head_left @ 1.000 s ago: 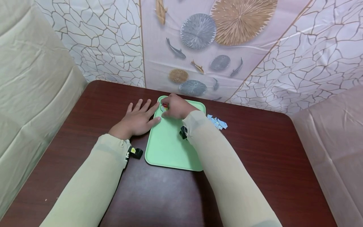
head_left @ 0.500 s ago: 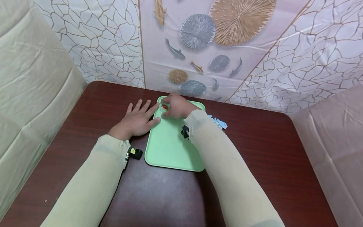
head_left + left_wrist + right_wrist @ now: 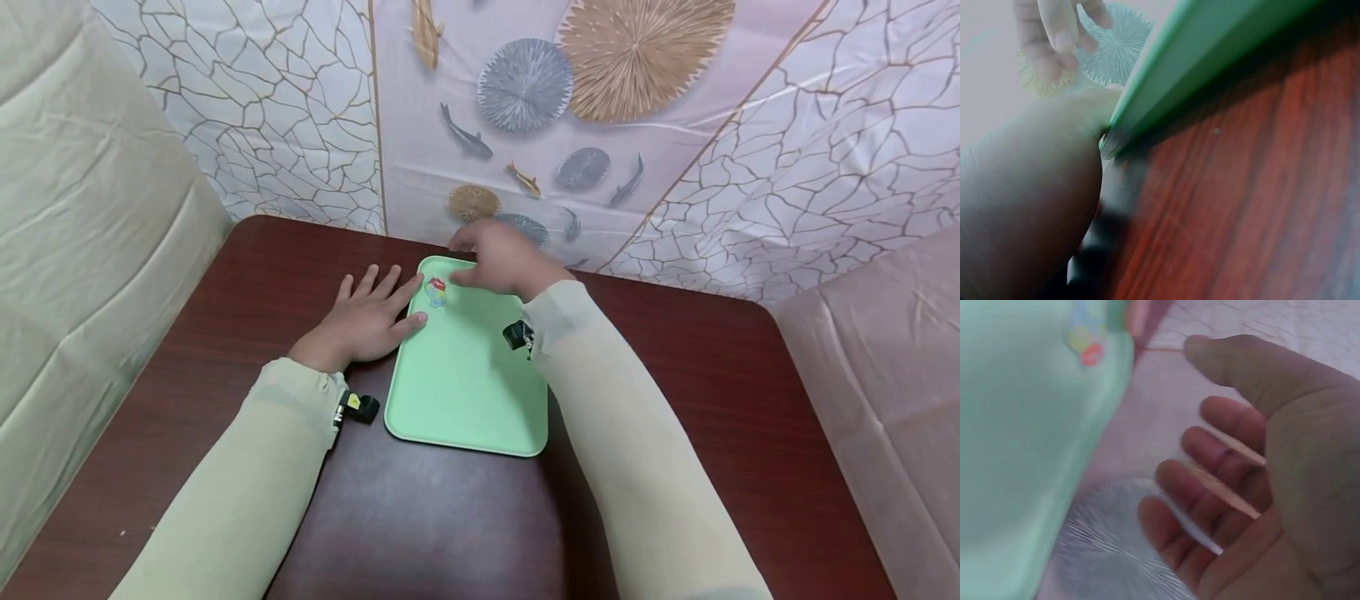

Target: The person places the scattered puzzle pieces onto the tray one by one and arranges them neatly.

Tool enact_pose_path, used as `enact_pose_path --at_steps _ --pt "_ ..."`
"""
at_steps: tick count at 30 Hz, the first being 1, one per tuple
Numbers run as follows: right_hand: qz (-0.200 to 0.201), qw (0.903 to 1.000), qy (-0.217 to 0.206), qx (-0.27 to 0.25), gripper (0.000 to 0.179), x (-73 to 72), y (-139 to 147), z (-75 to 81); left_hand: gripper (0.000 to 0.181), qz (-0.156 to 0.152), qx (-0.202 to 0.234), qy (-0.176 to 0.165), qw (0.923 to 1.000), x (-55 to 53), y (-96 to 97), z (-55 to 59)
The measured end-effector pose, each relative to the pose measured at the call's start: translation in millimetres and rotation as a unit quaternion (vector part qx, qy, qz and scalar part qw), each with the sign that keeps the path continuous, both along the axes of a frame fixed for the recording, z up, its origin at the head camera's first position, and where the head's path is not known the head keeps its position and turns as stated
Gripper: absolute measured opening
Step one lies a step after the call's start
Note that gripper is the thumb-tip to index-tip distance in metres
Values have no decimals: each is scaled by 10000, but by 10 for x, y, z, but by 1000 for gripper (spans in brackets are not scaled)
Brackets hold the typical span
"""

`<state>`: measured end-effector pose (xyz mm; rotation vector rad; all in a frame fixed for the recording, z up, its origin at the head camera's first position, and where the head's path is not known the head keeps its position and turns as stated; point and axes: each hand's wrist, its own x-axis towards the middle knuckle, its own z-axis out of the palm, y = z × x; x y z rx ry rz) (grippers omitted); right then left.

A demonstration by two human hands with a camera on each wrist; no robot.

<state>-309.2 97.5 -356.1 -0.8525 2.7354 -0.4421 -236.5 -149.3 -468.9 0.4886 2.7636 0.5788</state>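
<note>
A light green rectangular tray lies on the table. Near its far left corner sits a small flat colourful piece, red, yellow and light blue, perhaps a sticker. With fingers spread, my left hand rests on the table, its thumb and a fingertip at the tray's left rim. My right hand hovers over the tray's far edge, apart from the colourful piece. In the right wrist view, the right hand has loosely bent fingers and a straight thumb, with nothing between them.
Dark red-brown wooden table surrounds the tray. A patterned cloth hangs right behind the table's far edge, and pale cloth covers the left side. Each wrist carries a small black camera.
My right hand has let go of the colourful piece and moved up and right, leaving it on the tray. Light blue scraps beside the tray are now hidden by my right arm. The left hand stays put.
</note>
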Motion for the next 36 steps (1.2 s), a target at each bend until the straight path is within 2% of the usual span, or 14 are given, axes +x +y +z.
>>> enact_pose_path --at_steps 4,8,12,19,24,31,36 --pt "-231 9995 165 116 50 64 110 143 79 33 -5 23 10000 -8 0 -12" --pt "-436 9985 326 89 50 136 247 206 81 28 -12 66 10000 -9 -7 -22" --pt "-604 9972 442 -28 45 219 429 186 80 8 4 90 10000 -10 -14 -44" --pt "-1203 9922 232 -242 48 419 786 113 80 -38 31 154 9999 -3 -5 -47" --pt "-1577 9863 202 -431 42 588 973 46 80 -54 39 152 9999 10 -6 -47" --pt "-1461 9875 405 -433 40 699 1135 -11 80 5 10 198 9998 -6 -17 -59" --pt "-1580 9864 293 -336 46 733 1284 -15 80 28 30 186 9998 -6 -19 -81"
